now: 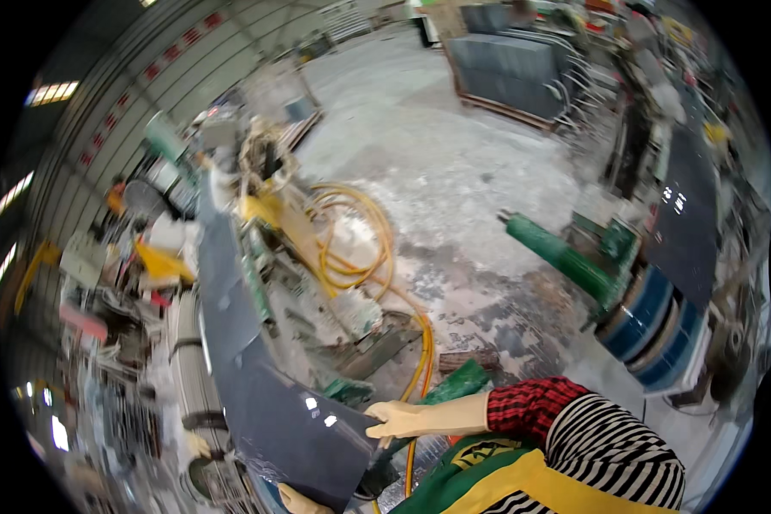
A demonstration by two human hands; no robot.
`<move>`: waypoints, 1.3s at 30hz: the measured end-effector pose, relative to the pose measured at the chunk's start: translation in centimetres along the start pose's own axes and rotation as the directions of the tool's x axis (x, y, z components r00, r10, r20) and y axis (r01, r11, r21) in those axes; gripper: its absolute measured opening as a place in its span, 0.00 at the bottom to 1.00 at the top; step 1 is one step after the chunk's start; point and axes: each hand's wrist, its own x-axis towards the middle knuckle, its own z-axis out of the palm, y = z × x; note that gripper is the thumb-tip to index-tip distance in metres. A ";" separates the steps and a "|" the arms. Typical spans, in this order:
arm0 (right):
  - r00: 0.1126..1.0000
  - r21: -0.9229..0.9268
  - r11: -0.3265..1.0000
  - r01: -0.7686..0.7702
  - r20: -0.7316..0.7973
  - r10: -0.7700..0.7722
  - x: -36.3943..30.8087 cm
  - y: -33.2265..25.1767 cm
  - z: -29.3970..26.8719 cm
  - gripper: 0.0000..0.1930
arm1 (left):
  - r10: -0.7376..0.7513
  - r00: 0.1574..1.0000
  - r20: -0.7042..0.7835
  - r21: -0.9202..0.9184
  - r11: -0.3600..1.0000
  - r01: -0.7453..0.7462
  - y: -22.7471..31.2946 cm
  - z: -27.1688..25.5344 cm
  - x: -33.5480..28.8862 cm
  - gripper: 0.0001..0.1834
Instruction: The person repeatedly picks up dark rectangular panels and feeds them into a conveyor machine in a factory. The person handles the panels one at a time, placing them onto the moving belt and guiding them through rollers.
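Observation:
A long, dark grey stone slab [304,433] with a smooth face stretches along my left side, its near end just below me. My right hand [394,421], in a cream glove, is closed on the slab's right edge. The thumb lies at the top face and the fingers curl at the edge. At the bottom of the view my left hand [301,499], also gloved, is at the slab's near edge. Only part of it shows, and its fingers are mostly hidden. I wear a red-and-black checked sleeve cover and a green-and-yellow apron.
Yellow hose [351,244] lies coiled on the wet, stained floor. A green roller [565,257] and blue rollers [660,330] stand right, beside another dark slab [685,214]. Stacked slabs [505,73] rest on a pallet at the back. Machinery [291,291] borders the slab.

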 end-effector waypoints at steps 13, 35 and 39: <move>0.371 0.271 0.951 0.148 -0.907 0.201 -39.9 5.1 -10.8 0.18 | 0.090 0.369 0.925 -0.057 0.993 -0.100 7.6 36.6 -28.8 0.23; -0.440 0.157 0.738 0.656 -0.715 0.544 -54.9 14.4 -6.0 0.18 | -0.042 -0.380 0.924 -0.158 0.864 -0.478 2.0 47.3 -59.3 0.24; -0.437 0.132 0.748 0.650 -0.740 0.511 -54.8 13.1 -6.8 0.15 | -0.014 -0.352 0.936 -0.178 0.844 -0.506 1.9 48.4 -60.0 0.22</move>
